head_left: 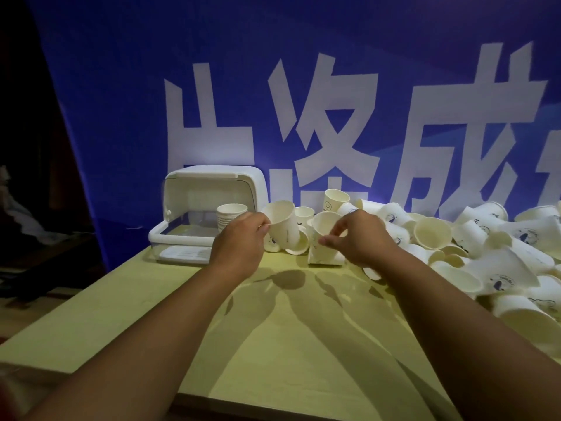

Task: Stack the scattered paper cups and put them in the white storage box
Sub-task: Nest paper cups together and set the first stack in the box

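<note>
Both arms stretched out, my left hand (239, 240) pinching a white paper cup (281, 221), right hand (356, 238) pinching a second cup (322, 223) by the rim.

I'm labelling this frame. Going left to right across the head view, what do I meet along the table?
storage box → left hand → left-hand cup → right-hand cup → right hand → pile of loose cups

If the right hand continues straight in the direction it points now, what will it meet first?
Probably the tilted cup held by the left hand: the right hand, pinching its own cup, points left toward it. Depth is unclear.
</note>
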`<state>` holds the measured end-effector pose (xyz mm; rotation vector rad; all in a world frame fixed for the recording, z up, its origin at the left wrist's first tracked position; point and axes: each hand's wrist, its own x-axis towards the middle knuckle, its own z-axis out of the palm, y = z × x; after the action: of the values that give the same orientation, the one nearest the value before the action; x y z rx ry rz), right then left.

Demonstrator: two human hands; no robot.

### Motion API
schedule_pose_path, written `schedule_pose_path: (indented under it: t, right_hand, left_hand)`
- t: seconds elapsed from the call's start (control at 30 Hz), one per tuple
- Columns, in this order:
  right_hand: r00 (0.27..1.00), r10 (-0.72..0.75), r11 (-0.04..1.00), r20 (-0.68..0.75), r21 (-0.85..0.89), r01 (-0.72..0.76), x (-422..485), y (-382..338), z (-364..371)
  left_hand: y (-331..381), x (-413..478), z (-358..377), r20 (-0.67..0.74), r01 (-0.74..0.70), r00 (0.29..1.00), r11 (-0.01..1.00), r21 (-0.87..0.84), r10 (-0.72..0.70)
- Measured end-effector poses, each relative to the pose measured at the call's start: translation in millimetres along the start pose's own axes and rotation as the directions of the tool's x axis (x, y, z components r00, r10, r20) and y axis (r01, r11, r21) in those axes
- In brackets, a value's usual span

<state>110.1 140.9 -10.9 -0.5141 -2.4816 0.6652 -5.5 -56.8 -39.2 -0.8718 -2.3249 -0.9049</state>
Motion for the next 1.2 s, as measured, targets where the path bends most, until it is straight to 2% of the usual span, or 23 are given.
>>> schedule_pose_path:
  t: [0.27,0.53,0.7,0.83,1.0,1.13,1.2]
  right_hand:
    - [0.982,-0.041,0.966,-0.182,0.243,0.086,38.4,-36.4,42.1]
    - [0.916,-0.052,0.922,-0.398,0.333,0.197,90.6,-78.7,65.2]
    - [0.899,-0.05,0.897,-0.436,0.376,0.233,116.0,-99.9,78.3]
    - [0.904,-0.058,0.892,-0.423,0.385,0.238,126.9,-99.9,89.7]
    - [0.91,-0.079,0.893,-0.408,0.377,0.247,131.9,-99.0,90.5]
    - [0.905,-0.118,0.885,-0.409,0.371,0.283,125.9,-104.3,95.4]
    - [0.899,-0.147,0.877,-0.411,0.366,0.311,123.5,-108.3,96.7]
  left_hand:
    - [-44.1,35.4,-18.2,-0.222,0.02,0.975,0.999,-0.036,-0.027]
    - [-79.3,67.9,-11.7,-0.34,0.034,0.94,0.999,0.005,-0.03]
    - [-91.0,66.6,2.9,-0.466,0.04,0.885,0.997,0.065,-0.005]
    - [-105.2,72.4,-1.1,-0.4,0.106,0.916,0.977,0.185,-0.024]
    - [-107.3,71.3,-1.8,-0.266,0.04,0.963,0.963,0.266,0.033]
    - [-109.1,70.2,4.6,-0.142,0.01,0.989,0.955,0.296,0.034]
    - [-112.5,68.2,10.2,-0.076,-0.011,0.997,0.974,0.227,0.028]
